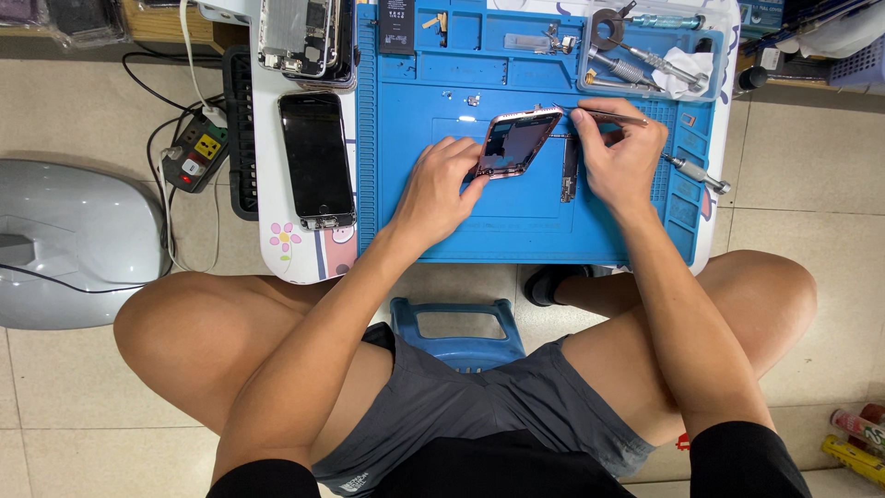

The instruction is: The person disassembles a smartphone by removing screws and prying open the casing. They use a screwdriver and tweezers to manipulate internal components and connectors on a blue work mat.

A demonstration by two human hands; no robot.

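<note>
A rose-gold phone housing is tilted up off the blue work mat. My left hand grips its lower left edge. My right hand holds thin metal tweezers, their tip near the housing's top right corner. A dark circuit board lies on the mat just left of my right hand.
A black phone screen lies left of the mat, an opened phone body behind it. A tray of tools sits at the back right, a screwdriver right of my hand. A power strip and grey casing rest on the floor.
</note>
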